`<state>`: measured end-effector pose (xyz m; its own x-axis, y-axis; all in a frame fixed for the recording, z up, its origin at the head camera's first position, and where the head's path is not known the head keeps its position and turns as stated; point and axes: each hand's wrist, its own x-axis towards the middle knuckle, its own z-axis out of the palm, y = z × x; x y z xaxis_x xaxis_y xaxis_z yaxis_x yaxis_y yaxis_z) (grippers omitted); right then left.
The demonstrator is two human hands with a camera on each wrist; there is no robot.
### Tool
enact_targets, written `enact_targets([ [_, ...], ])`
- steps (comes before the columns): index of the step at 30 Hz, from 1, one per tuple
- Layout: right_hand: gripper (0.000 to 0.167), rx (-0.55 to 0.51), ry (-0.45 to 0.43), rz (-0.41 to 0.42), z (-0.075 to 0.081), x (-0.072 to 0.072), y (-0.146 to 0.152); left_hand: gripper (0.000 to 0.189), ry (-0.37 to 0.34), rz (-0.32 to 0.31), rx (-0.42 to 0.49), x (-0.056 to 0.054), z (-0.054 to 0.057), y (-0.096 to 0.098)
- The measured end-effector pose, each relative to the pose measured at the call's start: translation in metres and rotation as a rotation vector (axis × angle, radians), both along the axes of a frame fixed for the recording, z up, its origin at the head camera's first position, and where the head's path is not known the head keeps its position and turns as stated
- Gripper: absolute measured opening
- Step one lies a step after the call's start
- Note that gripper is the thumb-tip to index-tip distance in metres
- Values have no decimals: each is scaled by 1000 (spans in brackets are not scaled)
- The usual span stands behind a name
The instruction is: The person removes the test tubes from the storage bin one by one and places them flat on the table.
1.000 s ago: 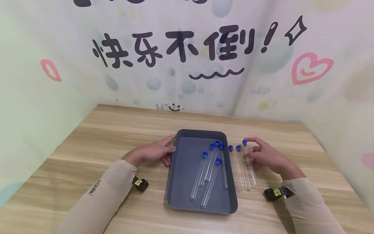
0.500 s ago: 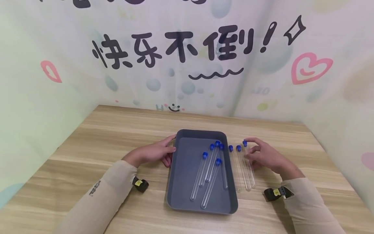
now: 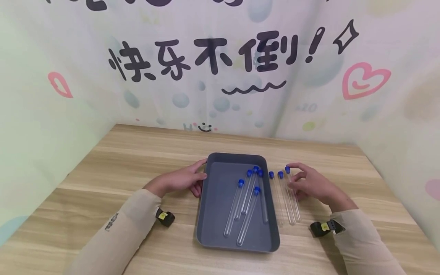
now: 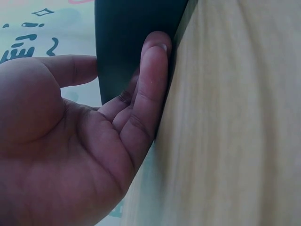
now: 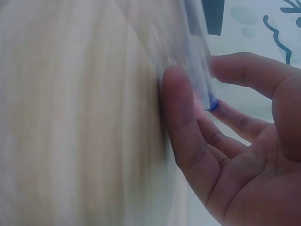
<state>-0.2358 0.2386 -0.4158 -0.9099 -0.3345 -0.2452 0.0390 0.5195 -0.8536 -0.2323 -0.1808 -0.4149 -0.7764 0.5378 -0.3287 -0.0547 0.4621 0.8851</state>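
Observation:
A grey tray [image 3: 220, 202] holds several glass test tubes with blue caps, such as one test tube [image 3: 247, 219] near its middle. My left hand [image 3: 182, 178] touches the tray's left wall from outside, thumb at the rim. In the left wrist view the bent fingers lie against the tray wall [image 4: 124, 42], close to the tabletop. My right hand [image 3: 311, 185] holds the outermost of three test tubes beside the tray, index fingertip at its blue cap [image 3: 287, 168]. The right wrist view has this clear tube [image 5: 200, 56] running between thumb and fingers.
The other two capped tubes, one of them a test tube [image 3: 286, 198], lie along the tray's right side. Under everything is a wood-grain table [image 3: 151, 141]. A printed cloth [image 3: 220, 103] hangs behind it. A black wrist device [image 3: 321, 228] sits at the right sleeve.

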Motion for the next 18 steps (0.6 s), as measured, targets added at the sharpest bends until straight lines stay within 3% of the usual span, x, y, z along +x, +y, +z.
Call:
enact_targets([
  [18,74,46,20,19,4,3,-3,67,4,-6,8,-2,0,0],
])
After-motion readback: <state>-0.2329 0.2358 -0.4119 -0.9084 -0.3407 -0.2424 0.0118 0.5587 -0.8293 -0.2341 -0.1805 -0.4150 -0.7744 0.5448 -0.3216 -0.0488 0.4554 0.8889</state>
